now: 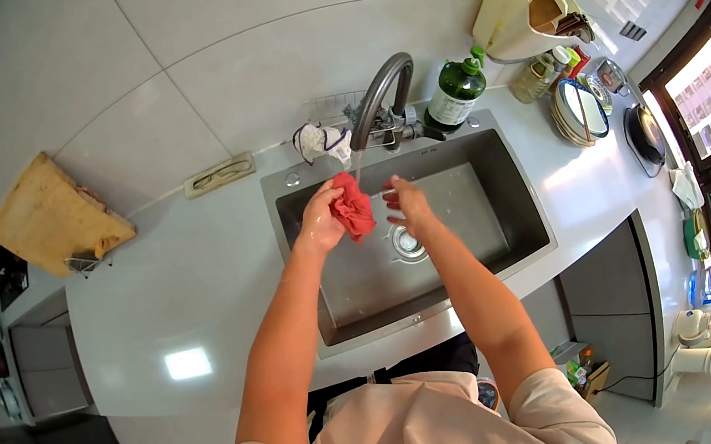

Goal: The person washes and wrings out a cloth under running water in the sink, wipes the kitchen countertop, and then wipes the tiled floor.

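Note:
A crumpled red cloth (352, 208) is gripped in my left hand (321, 219), over the left part of the grey sink (463, 206). Water from the curved faucet (375, 98) runs down onto the cloth. My right hand (408, 201) is apart from the cloth, a little to its right, with fingers spread and nothing in them. Below the hands the round drain (407, 243) shows in the sink floor.
Behind the sink are a white cloth (322, 142) and a green pump bottle (455, 93). Stacked dishes (579, 112), jars (534, 79) and a cream knife holder (520, 6) stand right. A wooden cutting board (58, 216) leans on the wall at left.

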Motion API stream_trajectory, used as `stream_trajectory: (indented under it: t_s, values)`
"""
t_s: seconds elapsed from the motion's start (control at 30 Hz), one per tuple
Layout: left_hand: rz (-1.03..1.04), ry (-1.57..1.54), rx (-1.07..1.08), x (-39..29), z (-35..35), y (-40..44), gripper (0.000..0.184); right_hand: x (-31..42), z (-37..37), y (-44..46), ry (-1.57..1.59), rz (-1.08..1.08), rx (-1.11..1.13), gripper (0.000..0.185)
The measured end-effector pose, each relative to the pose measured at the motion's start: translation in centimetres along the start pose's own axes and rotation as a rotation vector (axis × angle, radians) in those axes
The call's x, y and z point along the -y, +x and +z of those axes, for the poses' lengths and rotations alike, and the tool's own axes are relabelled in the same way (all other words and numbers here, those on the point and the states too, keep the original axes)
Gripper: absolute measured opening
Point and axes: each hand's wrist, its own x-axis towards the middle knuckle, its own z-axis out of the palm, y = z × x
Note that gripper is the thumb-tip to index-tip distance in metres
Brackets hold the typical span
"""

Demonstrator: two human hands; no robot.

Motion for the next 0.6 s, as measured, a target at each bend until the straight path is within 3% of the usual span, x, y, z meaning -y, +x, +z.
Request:
stream_trajectory:
  t_s: [0.07,0.17,0.27,0.37,0.47,0.5,0.6]
  values:
    - [-0.009,-0.036,0.07,-0.4,1.0,-0.4,0.027,-0.3,1.8,-2.6,0.008,0.17,0.03,0.058]
    - [-0.02,-0.133,0.089,-0.5,1.0,-0.2,0.027,-0.9,2.6,-4.0,0.441,0.21,0.413,0.057]
    - [-0.018,-0.171,0.004,-0.3,0.1,0.0,0.026,-2.1,3.7,-1.5,0.563,-0.204,0.43,0.048]
    - [0.106,-0.107,-0.092,0.8,-0.6,0.6,0.029,-0.6,4.4,-2.4,0.619,-0.277,0.297,0.029]
    - [0.201,-0.027,-0.193,2.2,-0.7,1.9,0.035,-1.7,6.0,-3.2,0.281,-0.662,0.171,0.034]
    - [0.215,-0.001,-0.228,2.7,-1.0,2.4,0.037,-1.1,7.3,-5.5,0.026,-0.853,-0.017,0.034]
    - [0.209,-0.014,-0.086,3.9,-3.5,4.1,0.029,-0.6,8.6,-9.7,-0.56,-1.027,-0.053,0.018]
